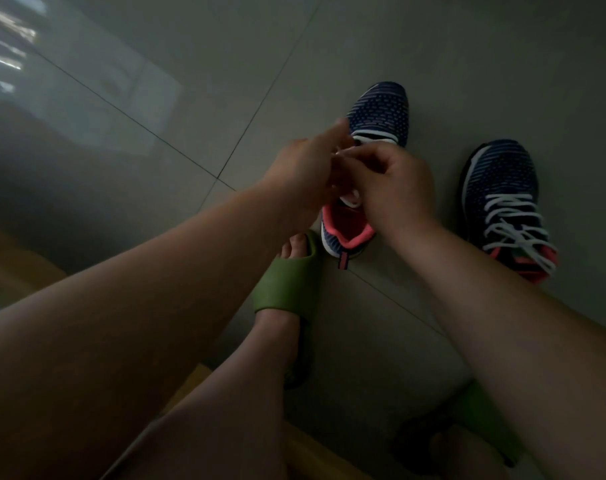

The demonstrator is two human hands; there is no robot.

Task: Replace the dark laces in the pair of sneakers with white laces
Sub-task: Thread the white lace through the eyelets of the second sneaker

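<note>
From the head view we see two navy knit sneakers with coral linings on the tiled floor (156, 81). The nearer sneaker (377, 116) lies under our hands, toe pointing away from us and heel with its pull tab toward us; its long axis runs up the picture. The second sneaker (499, 188), to the right and apart, points the same way and carries a white lace (512, 220) criss-crossed through its eyelets.

Our left hand (305, 168) and right hand (395, 181) meet over the nearer sneaker's tongue, fingers curled, hiding the eyelets. A bit of white shows between them, but whether either grip pinches lace we cannot tell.

Green slides (287, 275) cover our feet.
</note>
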